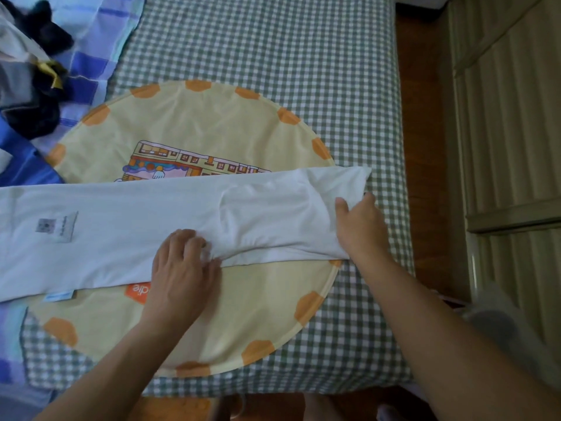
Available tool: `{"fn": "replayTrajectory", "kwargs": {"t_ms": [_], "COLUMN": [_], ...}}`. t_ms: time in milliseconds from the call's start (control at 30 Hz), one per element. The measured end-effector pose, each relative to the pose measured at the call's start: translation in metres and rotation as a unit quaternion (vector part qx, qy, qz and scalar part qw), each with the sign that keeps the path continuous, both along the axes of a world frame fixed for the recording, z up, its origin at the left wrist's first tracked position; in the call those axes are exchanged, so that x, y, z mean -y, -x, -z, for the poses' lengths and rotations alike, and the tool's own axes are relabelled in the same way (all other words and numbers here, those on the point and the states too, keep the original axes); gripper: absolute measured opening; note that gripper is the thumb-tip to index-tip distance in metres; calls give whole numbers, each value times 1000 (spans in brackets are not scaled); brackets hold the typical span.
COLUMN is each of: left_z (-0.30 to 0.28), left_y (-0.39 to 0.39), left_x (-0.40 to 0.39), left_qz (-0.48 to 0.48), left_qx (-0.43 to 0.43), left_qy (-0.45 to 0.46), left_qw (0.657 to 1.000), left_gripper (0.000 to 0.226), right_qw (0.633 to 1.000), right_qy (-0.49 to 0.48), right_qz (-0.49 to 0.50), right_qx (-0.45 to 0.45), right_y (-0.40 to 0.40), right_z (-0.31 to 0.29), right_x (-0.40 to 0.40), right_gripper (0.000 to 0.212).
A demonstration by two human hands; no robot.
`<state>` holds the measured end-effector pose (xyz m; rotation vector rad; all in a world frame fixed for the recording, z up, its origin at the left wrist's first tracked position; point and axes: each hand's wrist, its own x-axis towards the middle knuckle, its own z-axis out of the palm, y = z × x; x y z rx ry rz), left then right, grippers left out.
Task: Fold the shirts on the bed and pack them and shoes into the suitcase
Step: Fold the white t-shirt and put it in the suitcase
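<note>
A white shirt (127, 229) lies folded into a long strip across the bed, inside out, with a label showing near its left part. My left hand (182, 268) presses on the strip's near edge at the middle, where the fabric bunches under its fingers. My right hand (359, 223) grips the strip's right end, thumb on top of the cloth and fingers tucked round its edge. No suitcase or shoes are in view.
Under the shirt lies a round yellow cushion cover (188, 123) with orange dots on a green checked sheet (288, 50). A heap of dark clothes (33, 86) sits on a blue striped cloth at the far left. The bed's right edge borders a wooden floor (425, 117).
</note>
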<state>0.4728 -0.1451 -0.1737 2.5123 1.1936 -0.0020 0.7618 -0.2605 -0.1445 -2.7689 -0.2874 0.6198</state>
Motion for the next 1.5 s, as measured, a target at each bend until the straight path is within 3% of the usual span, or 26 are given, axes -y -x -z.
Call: {"fn": "replayTrajectory", "kwargs": {"t_ms": [167, 300, 400, 500, 600, 700, 800, 867, 933, 1033, 1067, 1133, 1167, 1233, 1267, 1367, 1433, 1500], "left_z": [-4, -5, -6, -7, -13, -27, -26, -17, -3, -1, -12, -43, -59, -83, -91, -89, -78, -64], "left_y": [4, 28, 54, 68, 64, 38, -21, -68, -98, -111, -107, -89, -73, -30, -6, 63, 98, 125], "left_x": [-5, -16, -22, -27, -30, -20, 3, 22, 35, 33, 31, 23, 19, 5, -3, -27, -39, -49], "left_qz": [92, 76, 26, 31, 31, 62, 153, 200, 215, 209, 200, 102, 8, -170, -236, -339, -376, -376], "left_qx": [3, -28, -96, -167, -224, -142, -20, -19, -73, -130, -106, 43, 127, 214, 228, 201, 169, 113], "left_qy": [-68, -70, -52, 8, 44, 21, 14, 32, 64, 101, 131, 230, 276, 321, 317, 248, 215, 183], "left_qw": [993, 994, 994, 985, 973, 988, 988, 979, 972, 964, 965, 967, 953, 907, 890, 885, 885, 901], "left_gripper": [25, 38, 58, 69, 83, 84, 74, 71, 71, 75, 75, 62, 53, 39, 37, 39, 43, 48], "right_qw": [987, 979, 954, 936, 969, 996, 1000, 999, 990, 937, 922, 906, 901, 893, 893, 902, 909, 924], "right_qy": [-3, 40, -28, -24, 29, 13, 22, -41, -110, -235, -263, -307, -321, -332, -322, -258, -226, -193], "right_qz": [-100, -110, -178, -295, -203, -32, 2, 1, 23, 114, 112, 55, 15, -72, -117, -216, -246, -295], "right_qx": [122, 166, 239, 191, 140, 80, 16, -31, -90, -233, -259, -285, -290, -296, -293, -270, -249, -146], "right_y": [-27, -36, 1, 34, 22, -13, -33, -36, -41, -51, -50, -40, -28, 6, 26, 88, 118, 129], "right_z": [-3, 8, 8, 22, 26, 12, 6, 3, 1, -12, -22, -46, -59, -80, -85, -71, -52, -30], "right_x": [6, 23, 17, 10, 22, 34, 35, 27, 21, 12, 9, -4, -13, -35, -47, -80, -92, -96], "right_gripper": [34, 43, 53, 57, 67, 79, 80, 62, 49, 48, 49, 45, 42, 35, 32, 28, 40, 48]}}
